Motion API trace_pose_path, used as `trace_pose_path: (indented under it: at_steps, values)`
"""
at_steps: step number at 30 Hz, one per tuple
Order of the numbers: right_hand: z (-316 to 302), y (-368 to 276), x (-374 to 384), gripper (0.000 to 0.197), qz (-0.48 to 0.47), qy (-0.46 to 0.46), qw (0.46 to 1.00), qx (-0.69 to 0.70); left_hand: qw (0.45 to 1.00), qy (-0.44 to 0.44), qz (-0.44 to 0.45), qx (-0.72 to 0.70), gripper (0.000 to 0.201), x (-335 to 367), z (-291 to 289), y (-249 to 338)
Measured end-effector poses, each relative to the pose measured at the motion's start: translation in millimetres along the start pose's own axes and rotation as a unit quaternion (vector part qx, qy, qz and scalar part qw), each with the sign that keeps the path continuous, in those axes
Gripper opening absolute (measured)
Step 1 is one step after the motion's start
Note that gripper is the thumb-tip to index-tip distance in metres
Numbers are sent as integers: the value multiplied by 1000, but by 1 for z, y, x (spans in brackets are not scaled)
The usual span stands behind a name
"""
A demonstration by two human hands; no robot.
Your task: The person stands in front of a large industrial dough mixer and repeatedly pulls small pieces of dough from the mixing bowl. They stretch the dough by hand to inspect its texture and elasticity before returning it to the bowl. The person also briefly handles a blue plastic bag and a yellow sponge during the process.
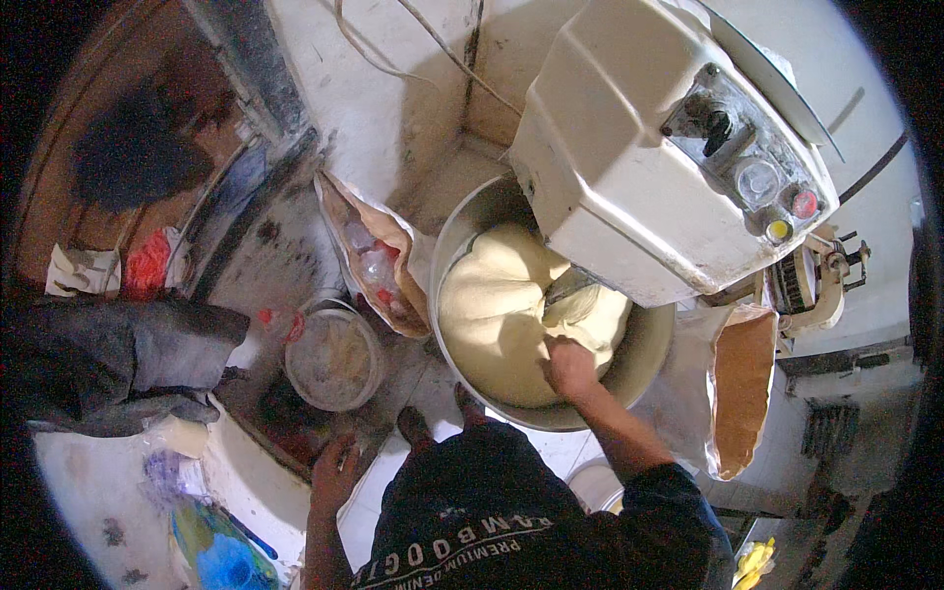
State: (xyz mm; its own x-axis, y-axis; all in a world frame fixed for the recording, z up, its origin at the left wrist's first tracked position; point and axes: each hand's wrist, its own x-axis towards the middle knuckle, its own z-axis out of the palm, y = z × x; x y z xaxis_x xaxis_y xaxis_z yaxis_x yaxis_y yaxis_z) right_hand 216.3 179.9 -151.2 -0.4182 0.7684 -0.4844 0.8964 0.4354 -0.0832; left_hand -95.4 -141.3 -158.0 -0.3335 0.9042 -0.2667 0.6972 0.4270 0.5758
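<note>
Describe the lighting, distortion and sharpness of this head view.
Head view: strong fisheye bend with black corners; daylight falls on the white mixer and pale dough, while the left side lies in deep shadow; the right hand on the dough is fairly sharp, the rim soft.

The floor [393,118] is pale, worn and stained, with dark grime along a door threshold [265,88]. A wooden door [118,118] stands at upper left. Cables [413,49] trail across the floor. Soft daylight falls evenly.
</note>
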Motion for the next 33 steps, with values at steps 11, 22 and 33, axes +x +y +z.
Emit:
trace_pose_path:
  at_steps: [11,22,33]
  values:
    - [71,17,41,17,-42,-54,996,-52,984,1,-112,-140,34,5,-9,32]
    - [13,-6,27,33,-101,-35,886,452,992,-9,-83,-98,34,20,-14,33]
    - [51,-13,53,29,-126,-256,958,36,987,-26,-121,-105,33,10,-11,24]
